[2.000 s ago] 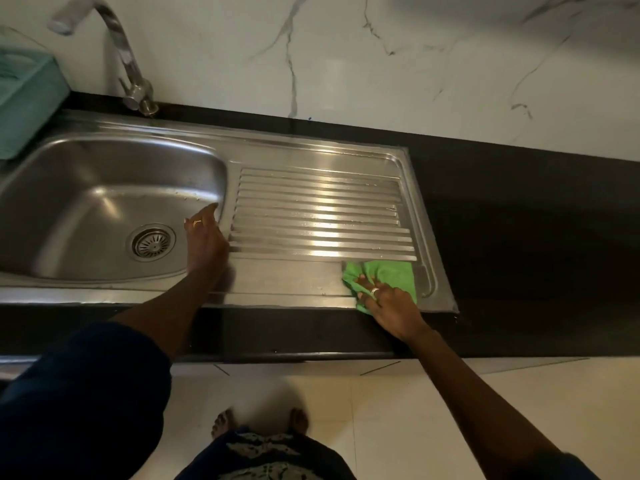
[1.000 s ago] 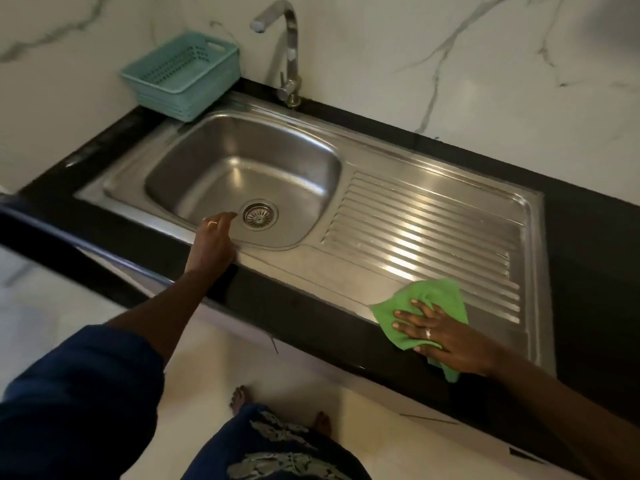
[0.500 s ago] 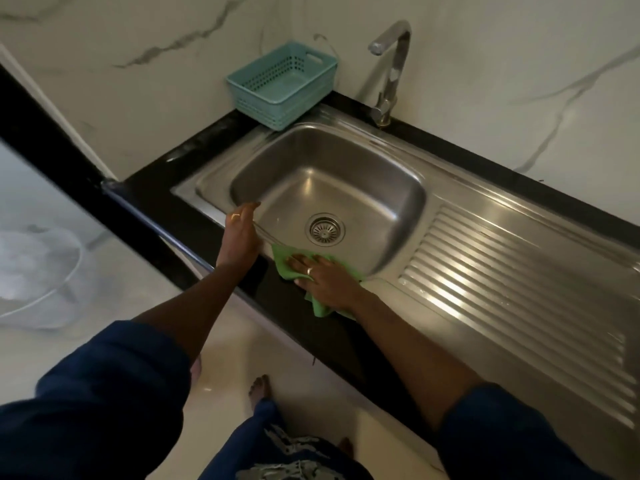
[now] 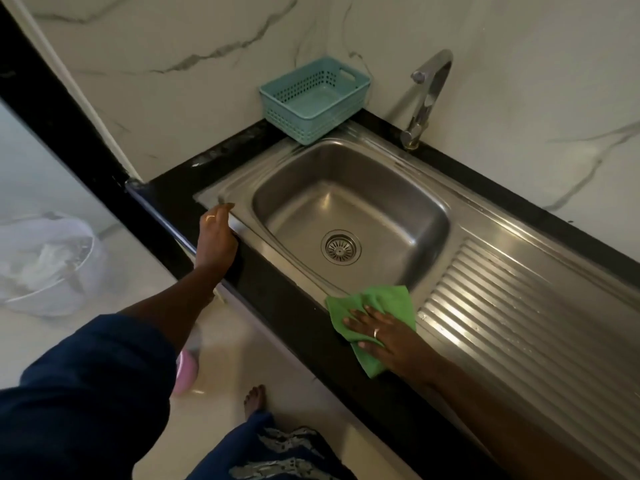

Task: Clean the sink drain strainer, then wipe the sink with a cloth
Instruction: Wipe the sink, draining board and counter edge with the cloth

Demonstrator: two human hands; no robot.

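A stainless steel sink [image 4: 408,188] is set in a black counter, with a round drain strainer [image 4: 340,250] seated in the bottom of its basin. My right hand [image 4: 384,336] lies flat on a green cloth [image 4: 384,299], pressing it onto the sink's front rim between the basin and the ribbed drainboard [image 4: 512,306]. My left hand [image 4: 217,239] rests on the front left corner of the sink rim, fingers together, holding nothing.
A teal plastic basket [image 4: 313,98] stands at the back left corner of the sink. A chrome tap [image 4: 427,95] rises behind the basin against the marble wall. On the floor to the left are a white-bagged bin [image 4: 45,265] and a pink object [image 4: 185,372].
My right hand has slid the green cloth rightward along the front rim, from in front of the drain to near the drainboard. My left hand has shifted left to the sink's corner.
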